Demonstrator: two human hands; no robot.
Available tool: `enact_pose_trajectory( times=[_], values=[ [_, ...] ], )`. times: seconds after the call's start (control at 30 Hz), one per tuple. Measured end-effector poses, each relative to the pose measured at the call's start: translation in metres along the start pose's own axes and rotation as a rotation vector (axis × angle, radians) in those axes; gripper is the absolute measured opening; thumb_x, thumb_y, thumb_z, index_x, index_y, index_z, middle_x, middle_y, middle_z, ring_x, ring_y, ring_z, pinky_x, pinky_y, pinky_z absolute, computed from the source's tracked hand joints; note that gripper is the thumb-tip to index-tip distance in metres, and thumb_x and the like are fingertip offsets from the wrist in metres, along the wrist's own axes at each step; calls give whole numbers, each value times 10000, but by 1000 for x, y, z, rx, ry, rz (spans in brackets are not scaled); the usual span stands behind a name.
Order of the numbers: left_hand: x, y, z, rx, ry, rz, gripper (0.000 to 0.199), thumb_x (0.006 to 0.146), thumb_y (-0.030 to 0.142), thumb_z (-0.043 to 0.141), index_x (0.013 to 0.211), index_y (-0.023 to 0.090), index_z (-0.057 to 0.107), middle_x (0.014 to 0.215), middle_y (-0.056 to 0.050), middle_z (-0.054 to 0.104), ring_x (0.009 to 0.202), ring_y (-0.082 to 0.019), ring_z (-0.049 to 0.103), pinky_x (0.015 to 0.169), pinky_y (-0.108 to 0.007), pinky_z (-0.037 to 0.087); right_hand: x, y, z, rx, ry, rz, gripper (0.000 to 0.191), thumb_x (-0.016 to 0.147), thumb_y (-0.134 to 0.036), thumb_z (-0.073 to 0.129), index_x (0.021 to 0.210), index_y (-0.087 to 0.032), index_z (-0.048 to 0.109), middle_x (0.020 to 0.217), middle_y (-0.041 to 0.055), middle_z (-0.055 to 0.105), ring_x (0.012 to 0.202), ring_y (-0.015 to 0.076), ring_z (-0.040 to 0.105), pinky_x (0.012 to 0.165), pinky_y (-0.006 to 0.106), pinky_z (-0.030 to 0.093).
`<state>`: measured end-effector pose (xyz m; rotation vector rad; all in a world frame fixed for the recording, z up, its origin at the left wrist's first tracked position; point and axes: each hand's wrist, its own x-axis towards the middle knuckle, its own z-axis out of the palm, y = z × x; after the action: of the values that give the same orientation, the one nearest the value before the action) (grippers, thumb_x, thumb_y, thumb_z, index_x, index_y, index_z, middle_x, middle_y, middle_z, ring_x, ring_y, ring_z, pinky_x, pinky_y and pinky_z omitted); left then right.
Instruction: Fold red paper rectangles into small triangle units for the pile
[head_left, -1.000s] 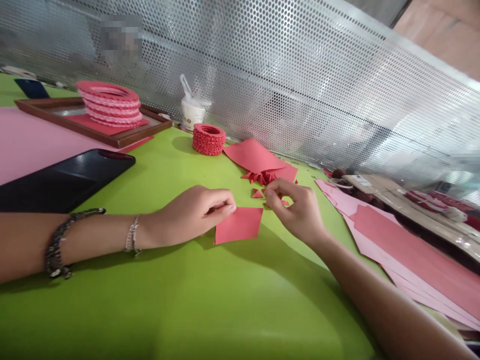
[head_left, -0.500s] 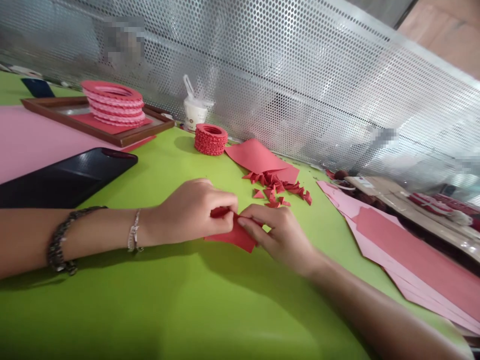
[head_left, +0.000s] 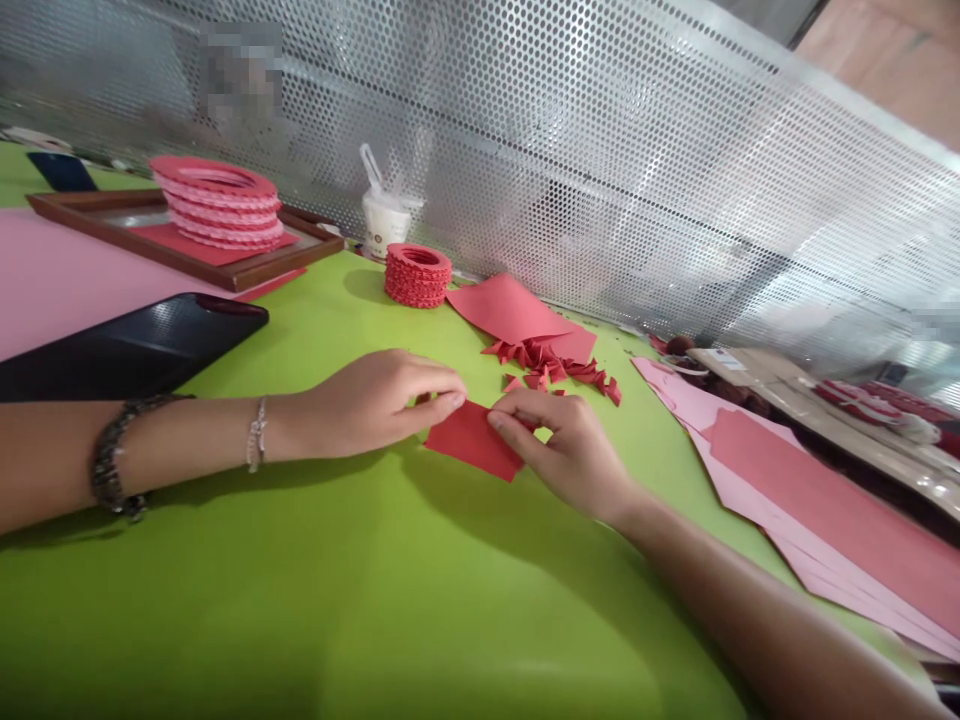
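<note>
A small piece of red paper (head_left: 474,441) is held up between my two hands, just above the green table (head_left: 390,610). My left hand (head_left: 394,405) pinches its upper left edge, thumb and fingertips together. At the other side my right hand (head_left: 566,440) grips the paper between thumb and index finger. Behind my right hand lies a heap of small folded red paper triangles (head_left: 555,362). Larger red paper sheets (head_left: 510,308) lie just beyond the heap.
A ring-shaped red paper stack (head_left: 418,278) and a white cup (head_left: 386,222) stand near the perforated metal screen (head_left: 525,130). At left are a wooden tray (head_left: 82,215) bearing pink-red rings (head_left: 217,205) and a black tray-like object (head_left: 172,335). Pink sheets (head_left: 832,500) cover the right side.
The red paper now shows flatter and more fully between my hands. My left hand has loosened from a curled grip to straighter fingers and shifted slightly up and left.
</note>
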<state>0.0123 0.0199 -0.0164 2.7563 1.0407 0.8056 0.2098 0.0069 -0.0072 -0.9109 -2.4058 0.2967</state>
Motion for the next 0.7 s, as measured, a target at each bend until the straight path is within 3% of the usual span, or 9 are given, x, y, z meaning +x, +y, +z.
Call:
enact_pose_trajectory(
  times=[0.17, 0.23, 0.37, 0.53, 0.7],
  values=[
    [-6, 7, 8, 136, -2, 81, 300, 857, 290, 345, 746, 182, 601, 613, 2, 608, 556, -126, 500, 551, -230, 324, -1, -3, 4, -210, 34, -138, 162, 817, -181, 410, 806, -138, 566, 710, 28, 569, 602, 87, 481, 551, 193, 356],
    [-6, 11, 8, 155, 6, 82, 299, 852, 281, 356, 707, 180, 596, 550, 9, 580, 524, -124, 484, 533, -226, 320, -2, -5, 5, -255, 43, -140, 146, 785, -148, 413, 758, -140, 556, 657, 15, 549, 560, 78, 456, 518, 187, 335],
    [-6, 17, 5, 162, -17, 113, 285, 843, 232, 362, 661, 170, 572, 519, 11, 550, 536, -127, 475, 547, -224, 327, -2, -7, 3, -267, 44, -84, 117, 699, -100, 418, 635, -147, 503, 549, -18, 482, 482, 59, 388, 461, 176, 282],
    [-5, 11, 6, 47, -23, 36, 286, 843, 236, 365, 603, 165, 504, 510, 34, 537, 508, -94, 457, 527, -205, 303, 2, 1, -6, -316, 60, 57, 91, 663, -117, 429, 582, -156, 447, 525, -24, 454, 486, 66, 385, 497, 189, 299],
    [-4, 10, 2, -25, 20, -55, 270, 777, 175, 396, 508, 158, 403, 426, 67, 343, 412, -59, 313, 453, -202, 228, 5, 9, -10, -378, 164, 209, 109, 638, -105, 433, 546, -161, 415, 503, -36, 451, 453, 65, 362, 483, 196, 292]
  ],
)
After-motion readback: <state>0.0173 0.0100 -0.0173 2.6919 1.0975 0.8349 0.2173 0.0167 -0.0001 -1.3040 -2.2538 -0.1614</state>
